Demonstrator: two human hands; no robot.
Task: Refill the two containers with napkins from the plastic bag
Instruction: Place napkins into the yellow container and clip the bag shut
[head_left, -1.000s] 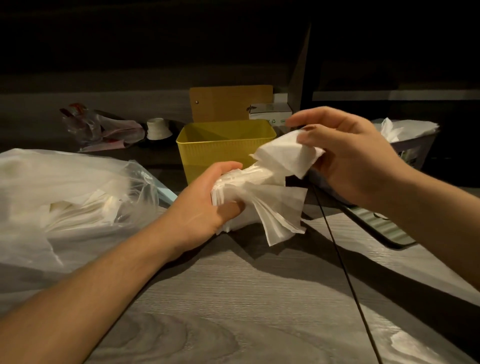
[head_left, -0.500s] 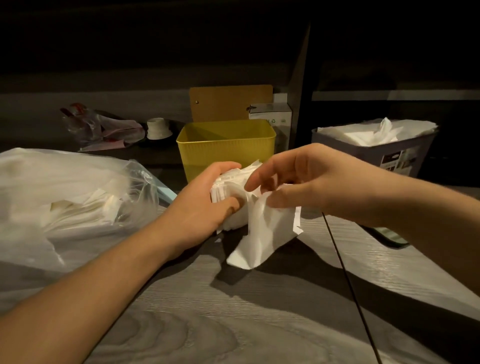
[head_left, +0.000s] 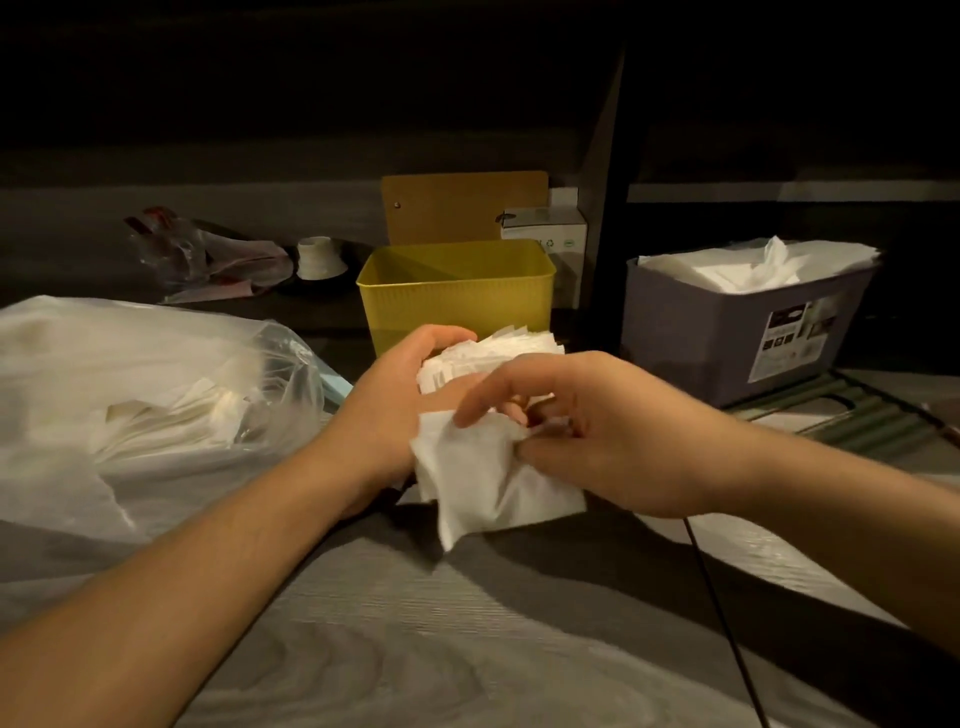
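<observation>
My left hand (head_left: 395, 400) grips a stack of white napkins (head_left: 493, 353) just in front of the yellow container (head_left: 457, 296), whose inside shows no napkins. My right hand (head_left: 597, 431) pinches a loose napkin (head_left: 483, 478) that hangs below the stack, over the table. The clear plastic bag (head_left: 130, 405) with more napkins lies at the left. At the right stands the purple container (head_left: 717, 332), filled with napkins to its rim.
A grey wood-grain table (head_left: 467, 649) spreads below my hands. A thin black cable (head_left: 727, 623) runs across it at the right. Behind the yellow container stand a brown board (head_left: 462, 208) and a white box (head_left: 550, 234). A crumpled wrapper (head_left: 197, 254) and a small white cup (head_left: 319, 257) lie back left.
My right hand came down from beside the purple container to the stack and now pinches a loose napkin, drawing it low in front of my left hand. My left hand kept its grip.
</observation>
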